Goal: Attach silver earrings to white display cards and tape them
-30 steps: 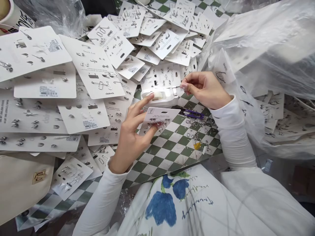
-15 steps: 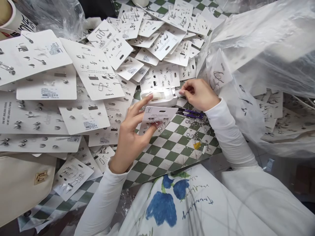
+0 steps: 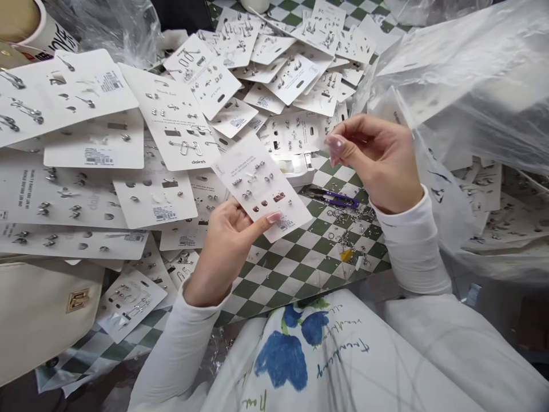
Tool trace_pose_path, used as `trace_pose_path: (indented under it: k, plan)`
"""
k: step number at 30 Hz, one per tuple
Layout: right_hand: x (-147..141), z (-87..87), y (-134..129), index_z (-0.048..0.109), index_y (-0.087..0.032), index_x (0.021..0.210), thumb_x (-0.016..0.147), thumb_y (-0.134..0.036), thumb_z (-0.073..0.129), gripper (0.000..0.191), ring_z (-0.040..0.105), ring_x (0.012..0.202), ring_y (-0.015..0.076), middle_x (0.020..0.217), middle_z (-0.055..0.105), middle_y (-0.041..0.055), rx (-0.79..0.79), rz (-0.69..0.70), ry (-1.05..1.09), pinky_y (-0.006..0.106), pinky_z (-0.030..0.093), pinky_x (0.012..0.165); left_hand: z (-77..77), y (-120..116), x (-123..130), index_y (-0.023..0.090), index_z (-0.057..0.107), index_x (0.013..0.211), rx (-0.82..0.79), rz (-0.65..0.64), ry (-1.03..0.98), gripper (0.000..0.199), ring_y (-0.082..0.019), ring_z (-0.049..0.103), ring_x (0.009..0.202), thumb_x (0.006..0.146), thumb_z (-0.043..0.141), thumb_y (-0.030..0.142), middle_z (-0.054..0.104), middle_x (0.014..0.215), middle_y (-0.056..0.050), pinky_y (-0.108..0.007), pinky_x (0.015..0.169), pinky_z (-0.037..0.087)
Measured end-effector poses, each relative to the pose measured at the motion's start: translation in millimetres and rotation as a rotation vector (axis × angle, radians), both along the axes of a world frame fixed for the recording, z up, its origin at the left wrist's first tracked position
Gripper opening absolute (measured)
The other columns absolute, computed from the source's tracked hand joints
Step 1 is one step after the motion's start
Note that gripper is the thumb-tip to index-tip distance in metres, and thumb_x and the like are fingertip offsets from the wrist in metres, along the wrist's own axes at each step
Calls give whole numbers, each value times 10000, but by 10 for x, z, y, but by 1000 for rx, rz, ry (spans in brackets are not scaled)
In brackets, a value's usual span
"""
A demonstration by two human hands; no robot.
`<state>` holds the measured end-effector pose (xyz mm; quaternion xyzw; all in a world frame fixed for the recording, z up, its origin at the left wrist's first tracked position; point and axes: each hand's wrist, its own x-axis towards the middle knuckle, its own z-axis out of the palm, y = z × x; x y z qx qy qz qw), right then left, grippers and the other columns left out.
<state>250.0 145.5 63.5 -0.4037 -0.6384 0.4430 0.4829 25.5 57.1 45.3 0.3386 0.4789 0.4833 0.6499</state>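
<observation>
A white earring card (image 3: pixel 262 186) is pinched in my left hand (image 3: pixel 227 243), its underside tilted up, with a barcode label near my thumb. My right hand (image 3: pixel 375 157) is raised to the right of the card, thumb and forefinger pressed together; what they hold is too small to make out. Behind the card a white tape dispenser (image 3: pixel 299 167) lies partly hidden. Purple-handled snips (image 3: pixel 332 198) rest on the checkered table (image 3: pixel 283 269) below my right hand.
Many earring cards (image 3: pixel 163 120) cover the left and back. A clear plastic bag (image 3: pixel 484 80) bulges at right. Small metal pieces (image 3: pixel 347 229) and a yellow scrap (image 3: pixel 346 255) lie near the front edge. A cream bag (image 3: pixel 43 320) sits at left, a cup (image 3: pixel 38 26) behind.
My right hand has lifted away from the tape dispenser toward the right. The card has been turned and raised in my left hand, whose fingers have left the dispenser.
</observation>
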Motion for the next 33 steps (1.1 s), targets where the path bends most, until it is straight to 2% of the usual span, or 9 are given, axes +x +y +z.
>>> trace_pose_path:
  k: [4, 7, 9, 11, 14, 16, 20, 27, 33]
  plan:
    - [-82, 105, -143, 749, -208, 910, 882, -430, 834, 240, 656, 711, 150, 861, 714, 21, -45, 130, 21, 307, 640, 667, -68, -16, 49, 165, 756, 1118, 60, 36, 111, 383, -289, 698, 1196, 766, 904, 202, 745, 1235, -107, -392, 1046, 607]
    - [-145, 113, -238, 741, -176, 936, 920, -339, 804, 175, 676, 752, 152, 888, 725, 39, -85, 262, 4, 293, 631, 671, -100, -22, 101, 199, 711, 1221, 115, 76, 191, 412, -272, 698, 1189, 836, 852, 250, 731, 1259, -90, -365, 979, 644]
    - [-186, 93, -291, 725, -164, 935, 945, -244, 760, 88, 666, 765, 152, 894, 716, 43, -107, 332, -37, 296, 604, 666, -94, -27, 133, 236, 664, 1283, 112, 59, 195, 436, -279, 701, 1178, 876, 812, 288, 698, 1312, -85, -340, 850, 690]
    - [-215, 69, -328, 700, -166, 904, 953, -156, 703, 50, 633, 741, 148, 872, 699, 37, -126, 369, -120, 311, 565, 657, -78, -32, 153, 256, 641, 1296, 81, -17, 164, 469, -298, 713, 1144, 863, 819, 293, 675, 1332, -89, -323, 714, 709]
    - [-222, 45, -340, 661, -187, 863, 943, -91, 647, 126, 593, 701, 146, 851, 682, 24, -136, 391, -255, 330, 519, 638, -62, -38, 155, 244, 656, 1259, 71, -110, 115, 503, -289, 737, 1070, 802, 865, 227, 712, 1226, -83, -353, 740, 716]
    - [-208, 42, -328, 644, -205, 857, 942, -91, 638, 142, 572, 683, 144, 845, 670, 13, -133, 400, -310, 330, 496, 620, -68, -37, 148, 240, 668, 1258, 89, -127, 102, 509, -265, 745, 1045, 793, 866, 184, 726, 1184, -69, -362, 799, 711]
    - [-186, 55, -307, 629, -204, 860, 946, -78, 624, 152, 543, 682, 134, 830, 642, 3, -133, 418, -375, 319, 477, 638, -93, -37, 148, 238, 668, 1285, 108, -136, 82, 508, -241, 758, 1014, 815, 845, 163, 729, 1207, -62, -341, 798, 711]
    - [-216, 70, -358, 616, -181, 844, 926, -30, 624, 172, 555, 732, 146, 840, 643, 19, -110, 365, -409, 330, 477, 684, -83, -72, 246, 202, 679, 1207, 130, -64, 96, 402, -217, 776, 924, 836, 826, 155, 760, 1075, -42, -321, 790, 710]
    - [-227, 71, -378, 608, -159, 837, 906, 3, 613, 177, 559, 753, 147, 851, 633, 33, -48, 339, -433, 318, 461, 686, -83, -103, 303, 195, 674, 1208, 144, -9, 158, 378, -180, 767, 878, 856, 804, 154, 750, 1051, -32, -280, 776, 701]
